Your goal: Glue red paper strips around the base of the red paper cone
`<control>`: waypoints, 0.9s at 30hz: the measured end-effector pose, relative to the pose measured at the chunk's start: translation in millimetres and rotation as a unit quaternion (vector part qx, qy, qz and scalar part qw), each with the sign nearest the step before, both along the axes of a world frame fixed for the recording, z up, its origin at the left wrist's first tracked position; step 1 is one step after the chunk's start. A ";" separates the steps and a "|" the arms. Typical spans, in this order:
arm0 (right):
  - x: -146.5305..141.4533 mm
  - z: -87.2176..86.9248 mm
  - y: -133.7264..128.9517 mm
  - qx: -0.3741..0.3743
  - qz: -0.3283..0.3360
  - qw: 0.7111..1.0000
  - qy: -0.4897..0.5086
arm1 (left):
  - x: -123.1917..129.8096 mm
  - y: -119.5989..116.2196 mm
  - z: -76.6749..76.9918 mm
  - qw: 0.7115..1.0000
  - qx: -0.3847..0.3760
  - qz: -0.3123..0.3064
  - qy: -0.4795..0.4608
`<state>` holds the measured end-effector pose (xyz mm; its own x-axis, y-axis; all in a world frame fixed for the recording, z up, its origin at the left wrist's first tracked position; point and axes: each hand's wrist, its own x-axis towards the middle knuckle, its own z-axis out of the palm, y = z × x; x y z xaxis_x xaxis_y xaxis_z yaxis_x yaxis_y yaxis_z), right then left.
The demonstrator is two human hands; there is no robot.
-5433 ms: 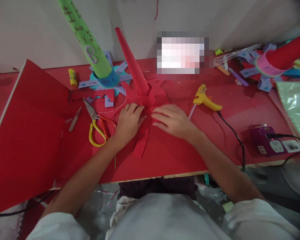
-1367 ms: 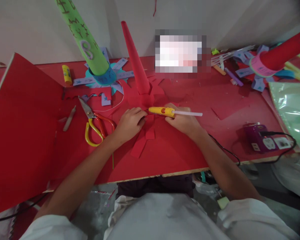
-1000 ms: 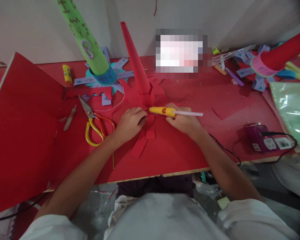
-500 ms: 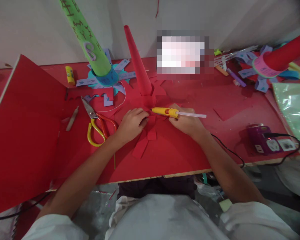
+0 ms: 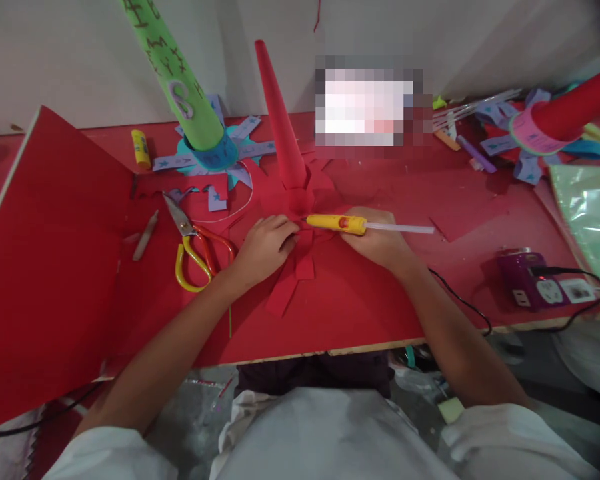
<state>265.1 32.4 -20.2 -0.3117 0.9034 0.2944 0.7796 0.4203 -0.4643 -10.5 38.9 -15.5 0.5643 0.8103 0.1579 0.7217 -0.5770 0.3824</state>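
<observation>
My right hand (image 5: 380, 243) is closed around a yellow hot glue gun (image 5: 336, 224). A clear glue stick (image 5: 403, 228) juts from its back end. The gun's dark nozzle points left, just below the base of a tall red paper cone (image 5: 283, 127). That cone stands tilted on a red paper base with strips spreading out. My left hand (image 5: 270, 248) rests with curled fingers at the edge of a red paper strip (image 5: 305, 257), seemingly pinching it; the fingertips are partly hidden. Scissors (image 5: 193, 243) with yellow and orange handles lie open left of my left hand.
A green paper tube (image 5: 180, 87) stands behind on the left, near a yellow glue tube (image 5: 141, 149). A red board (image 5: 55, 267) rises at far left. At right are a purple power box (image 5: 525, 280) with a cable, a red tube (image 5: 580, 107) and a plastic sheet (image 5: 587, 213).
My right hand has drawn the glue gun slightly to the right, and more of the glue stick shows. My left hand stays nearly in place.
</observation>
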 end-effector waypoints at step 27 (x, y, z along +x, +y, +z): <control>-7.0 6.5 7.4 -0.007 -0.064 0.997 -0.036 | 0.6 -0.5 -1.1 1.000 0.008 -0.005 0.001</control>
